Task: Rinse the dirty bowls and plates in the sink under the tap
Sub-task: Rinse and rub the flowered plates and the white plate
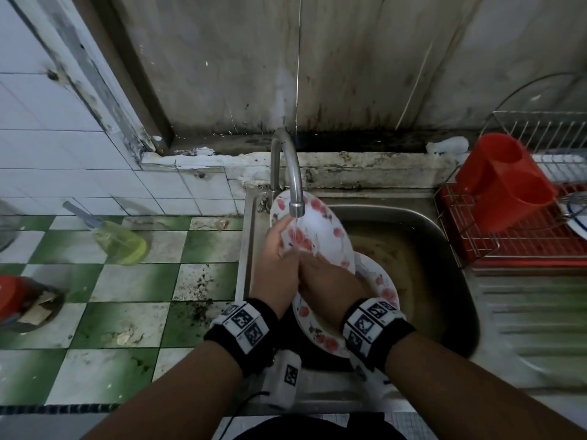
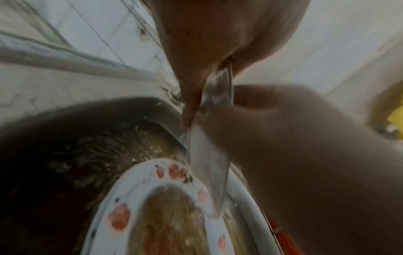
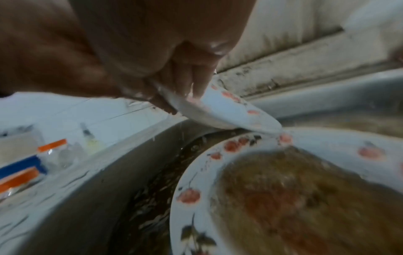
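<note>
A white plate with red flowers (image 1: 320,236) stands tilted under the running tap (image 1: 295,192), and water falls on its face. My left hand (image 1: 284,236) grips its left rim, thumb on the face. My right hand (image 1: 313,258) holds its lower edge, fingers curled round the rim (image 3: 222,112). In the left wrist view this plate (image 2: 207,163) shows edge-on between both hands. Below it a second floral plate (image 1: 317,331) lies in the sink (image 1: 444,249), full of brown water (image 3: 283,189).
A wire dish rack (image 1: 524,242) on a red tray stands right of the sink, with a red cutlery holder (image 1: 505,185) and a plate (image 1: 578,223). A ribbed drainboard (image 1: 533,312) lies in front. A bottle of yellow liquid (image 1: 120,239) sits on the tiled counter at left.
</note>
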